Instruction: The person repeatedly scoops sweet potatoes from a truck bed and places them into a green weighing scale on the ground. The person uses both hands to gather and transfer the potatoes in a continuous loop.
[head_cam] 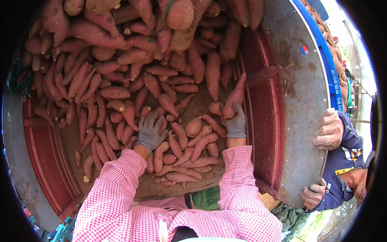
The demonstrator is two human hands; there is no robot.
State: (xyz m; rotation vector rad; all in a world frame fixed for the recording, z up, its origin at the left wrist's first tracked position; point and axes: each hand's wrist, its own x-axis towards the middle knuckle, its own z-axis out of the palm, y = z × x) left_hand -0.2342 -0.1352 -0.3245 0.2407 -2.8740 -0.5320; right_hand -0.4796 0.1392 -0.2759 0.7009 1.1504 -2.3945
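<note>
Both hands wear grey work gloves and reach into a truck bed filled with sweet potatoes. My left hand [150, 132] rests palm down, fingers spread, on sweet potatoes near the middle of the bed. At the right, beside the red side wall, my right hand [235, 121] is closed around the lower end of a long sweet potato [237, 93], whose thin tip points up. Between the hands lie loose sweet potatoes [203, 144] on the dirty bed floor. A taller heap [90, 33] fills the far side.
Red metal side walls [266, 121] [48, 160] with grey outer panels flank the bed. A person [341, 163] outside at the right holds the panel's edge with both hands. Green netting [19, 75] hangs at the left. Beyond the right panel is a blue-sided load [329, 45] of sweet potatoes.
</note>
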